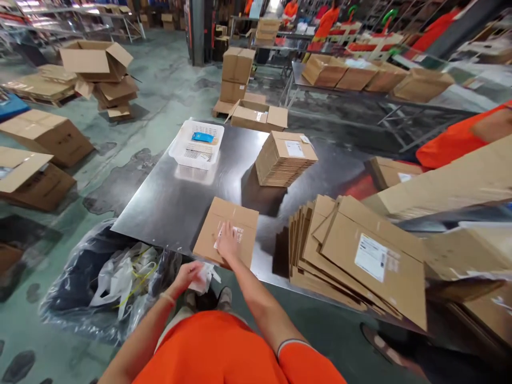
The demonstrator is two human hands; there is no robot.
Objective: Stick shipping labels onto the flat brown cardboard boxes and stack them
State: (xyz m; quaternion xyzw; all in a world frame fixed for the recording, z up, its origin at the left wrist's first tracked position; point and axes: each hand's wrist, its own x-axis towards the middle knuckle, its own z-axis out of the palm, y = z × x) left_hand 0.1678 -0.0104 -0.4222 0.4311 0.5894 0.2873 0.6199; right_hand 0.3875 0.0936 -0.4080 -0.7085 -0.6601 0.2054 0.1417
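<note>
My right hand (228,242) lies with fingers outstretched on a white label (219,237) on a flat, folded cardboard box (208,224) at the table's near edge. Its palm hides part of the label. Just left of it, over the edge, my left hand (190,273) is closed on white paper (206,276), which hangs below the tabletop and is slightly blurred. Right of the box leans a fanned stack of flattened cartons (336,256), the front one bearing a white label (371,257). Farther back stands a neat pile of folded cartons (286,157).
On the metal table (156,200), a white plastic basket (184,154) holds a blue packet (202,137). A lined bin (68,288) with white scraps stands at lower left. Open cartons (94,61) are on the floor. A person's orange sleeve (452,136) shows at right.
</note>
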